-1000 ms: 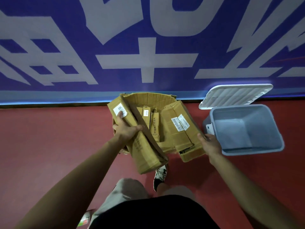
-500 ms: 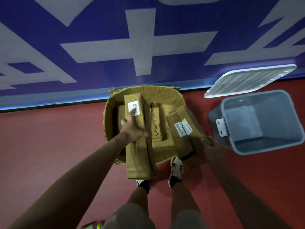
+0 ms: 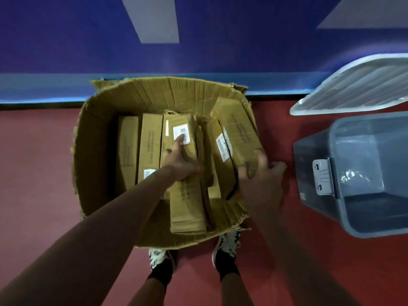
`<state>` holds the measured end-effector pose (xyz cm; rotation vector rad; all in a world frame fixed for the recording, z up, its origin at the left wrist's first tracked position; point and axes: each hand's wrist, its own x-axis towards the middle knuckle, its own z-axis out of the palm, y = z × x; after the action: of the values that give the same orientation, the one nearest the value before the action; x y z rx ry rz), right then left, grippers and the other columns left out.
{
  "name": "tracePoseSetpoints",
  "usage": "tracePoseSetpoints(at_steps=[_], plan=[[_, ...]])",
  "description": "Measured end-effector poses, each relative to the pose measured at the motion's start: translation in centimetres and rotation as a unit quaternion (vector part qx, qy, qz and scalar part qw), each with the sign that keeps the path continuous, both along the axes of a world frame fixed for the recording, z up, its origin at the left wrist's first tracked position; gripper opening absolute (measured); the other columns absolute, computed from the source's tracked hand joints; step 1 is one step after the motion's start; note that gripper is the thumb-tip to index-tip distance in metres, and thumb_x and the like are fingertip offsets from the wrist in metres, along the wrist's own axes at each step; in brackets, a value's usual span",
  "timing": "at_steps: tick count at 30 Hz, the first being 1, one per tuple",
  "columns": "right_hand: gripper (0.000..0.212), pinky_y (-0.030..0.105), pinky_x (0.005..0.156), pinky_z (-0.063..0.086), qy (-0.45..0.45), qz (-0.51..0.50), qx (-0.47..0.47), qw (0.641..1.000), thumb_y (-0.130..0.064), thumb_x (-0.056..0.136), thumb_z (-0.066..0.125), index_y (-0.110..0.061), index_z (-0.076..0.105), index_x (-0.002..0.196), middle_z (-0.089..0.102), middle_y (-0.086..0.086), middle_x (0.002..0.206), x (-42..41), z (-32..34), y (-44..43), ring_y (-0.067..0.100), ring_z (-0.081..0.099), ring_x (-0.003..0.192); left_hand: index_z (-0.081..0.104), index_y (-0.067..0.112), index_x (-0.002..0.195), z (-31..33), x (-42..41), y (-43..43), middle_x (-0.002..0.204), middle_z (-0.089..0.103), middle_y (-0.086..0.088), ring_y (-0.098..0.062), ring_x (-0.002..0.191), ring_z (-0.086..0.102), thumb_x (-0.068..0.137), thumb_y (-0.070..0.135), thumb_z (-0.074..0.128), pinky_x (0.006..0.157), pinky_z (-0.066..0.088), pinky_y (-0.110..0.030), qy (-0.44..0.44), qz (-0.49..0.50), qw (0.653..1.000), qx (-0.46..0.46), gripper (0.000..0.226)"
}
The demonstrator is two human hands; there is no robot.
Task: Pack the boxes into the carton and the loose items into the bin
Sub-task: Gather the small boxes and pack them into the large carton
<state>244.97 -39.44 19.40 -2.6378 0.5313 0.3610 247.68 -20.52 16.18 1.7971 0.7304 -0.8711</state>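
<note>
Carton [image 3: 99, 162] is sitting open on the red floor [image 3: 37, 173] against the wall, its rim torn and its sides bowing outward; soft, tired cardboard, probably sagging if lifted by one flap, so better taken from beneath. Inside at the left, two slim boxes [image 3: 150, 138] are lying flat side by side. Next over, the left hand [image 3: 180, 160] is lying on a long box [image 3: 187, 210], fingers stretched out and spread, one fingertip touching the white label [image 3: 182, 134], pressing rather than gripping. The box's near end is jutting up over the carton's front edge, so it is not lying flat. It is looking stiff and light, smooth-faced and likely to slide under a flat palm; the long edges near the middle are seeming the surest hold. Further right, the right hand [image 3: 262, 180] is curling its fingers round the near end of a tilted box [image 3: 240, 129], which is leaning against the carton's right wall above another labelled one. Held by one end it will be wanting to swing, so a second hold further along would steady it. Just beside the carton, the grey bin [image 3: 313, 140] is standing open with nothing visible inside, its pale lid [image 3: 353, 85] lying behind it. No loose items are showing.
</note>
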Motion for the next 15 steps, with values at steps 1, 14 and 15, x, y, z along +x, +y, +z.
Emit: tracePoseSetpoints(at_steps=[1,14,15], plan=[[0.052,0.035,0.085,0.045,-0.031,0.004,0.002,1.000,-0.037,0.086,0.055,-0.027,0.046,0.136,0.039,0.016,0.118,-0.1,-1.7,0.4,0.034,0.049,0.105,0.012,0.042,0.146,-1.5,0.7,-0.8,0.142,0.022,-0.010,-0.033,0.129,0.034,0.070,0.015,0.080,0.087,0.043,-0.035,-0.007,-0.002,1.000,0.004,0.106],[0.066,0.046,0.088,0.050,0.018,0.060,-0.020,0.998,-0.050,0.087,0.036,-0.025,0.024,0.147,0.035,0.023,0.131,-4.9,-16.4,0.2,0.037,0.041,0.111,0.005,0.044,0.146,-15.3,3.5,-5.8,0.143,0.013,-0.007,-0.026,0.133,0.023,0.068,0.011,0.080,0.108,0.028,-0.040,-0.092,0.005,0.995,-0.037,0.113],[0.061,0.047,0.095,0.045,0.050,0.034,0.012,0.998,-0.048,0.092,0.033,-0.031,0.019,0.149,0.030,0.020,0.140,-4.7,-17.2,0.3,0.036,0.037,0.120,0.005,0.045,0.146,-16.3,3.4,-5.8,0.145,0.011,-0.008,-0.028,0.135,0.022,0.067,0.013,0.081,0.110,0.026,-0.042,-0.097,0.003,0.995,-0.029,0.114]])
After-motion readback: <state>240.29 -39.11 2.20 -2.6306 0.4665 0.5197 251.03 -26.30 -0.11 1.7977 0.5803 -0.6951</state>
